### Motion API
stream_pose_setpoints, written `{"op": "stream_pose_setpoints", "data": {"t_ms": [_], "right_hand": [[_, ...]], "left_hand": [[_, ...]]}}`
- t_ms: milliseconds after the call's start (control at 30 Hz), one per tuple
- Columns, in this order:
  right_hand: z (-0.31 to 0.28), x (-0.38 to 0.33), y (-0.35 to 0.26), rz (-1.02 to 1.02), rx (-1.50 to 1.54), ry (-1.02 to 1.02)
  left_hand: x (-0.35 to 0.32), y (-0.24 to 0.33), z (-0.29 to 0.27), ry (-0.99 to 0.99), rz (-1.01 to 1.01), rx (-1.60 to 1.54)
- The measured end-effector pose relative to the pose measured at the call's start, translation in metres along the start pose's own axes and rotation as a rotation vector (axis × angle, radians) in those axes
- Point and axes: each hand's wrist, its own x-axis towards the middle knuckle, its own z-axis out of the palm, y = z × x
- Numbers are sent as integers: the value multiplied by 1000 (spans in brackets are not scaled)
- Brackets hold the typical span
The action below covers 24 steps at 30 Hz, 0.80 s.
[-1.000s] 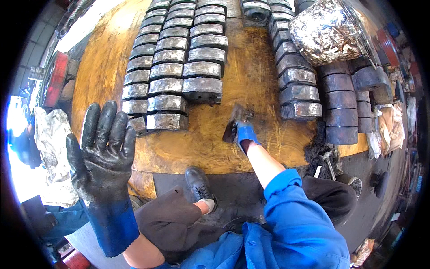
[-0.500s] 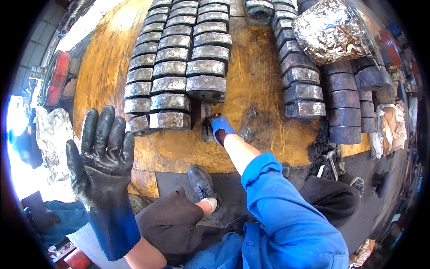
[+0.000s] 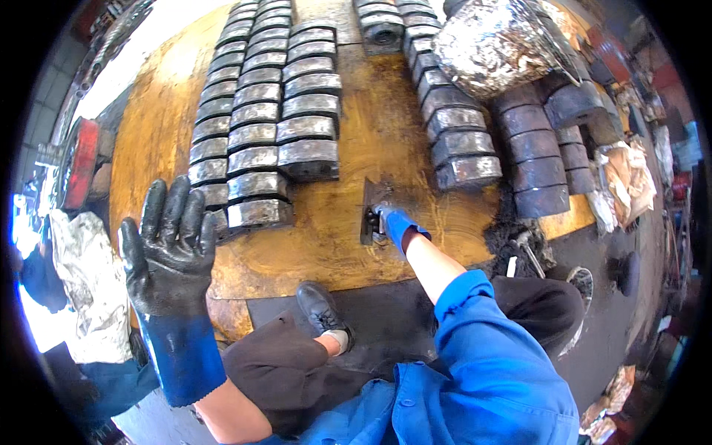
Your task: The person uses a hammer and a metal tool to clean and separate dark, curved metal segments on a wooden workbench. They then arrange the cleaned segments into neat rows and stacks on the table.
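- Left hand (image 3: 172,252): black-coated glove, blue cuff; raised palm up, fingers spread and slightly bent. Nothing in it.
- Blue jacket (image 3: 497,348), right sleeve rolled; dark trousers (image 3: 278,360), legs apart.
- Black shoe (image 3: 321,305) between the knees, on dark floor just short of the board.
- Right hand (image 3: 389,222): gloved, blue cuff, arm stretched forward. Fingers closed about a flat dark tool (image 3: 366,209); exact finger placing too small to tell.
- Tool: trowel-like, long narrow blade pointing away from the body; lies over the near part of a stained, yellow-brown board (image 3: 326,259), in the gap between block groups.
- Right, at the board's near edge: dark fibrous clump (image 3: 503,236), hammer (image 3: 531,256) beside it.
- Left: crumpled whitish sheet (image 3: 90,285); beyond it, a red-faced object (image 3: 81,163).
- Left of the gap: three rows of dark metal blocks (image 3: 254,133), worn bright on their upper faces.
- Right of the gap: similar row (image 3: 456,137); next to it, smoother dark rounded pieces (image 3: 535,170).
- Farther: bulging bundle of shiny scraps (image 3: 493,48).
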Motion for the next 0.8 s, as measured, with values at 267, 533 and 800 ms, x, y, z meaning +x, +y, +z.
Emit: {"op": "stream_pose_setpoints", "data": {"t_ms": [267, 533, 800], "right_hand": [[-131, -93, -13, -722, -937, 480], [-270, -101, -17, -26, -1452, 610], [-132, -39, 29, -347, -1158, 723]], "left_hand": [[1, -3, 7, 90, 4, 32], [5, -10, 11, -66, -29, 71], [10, -20, 19, 3, -38, 72]]}}
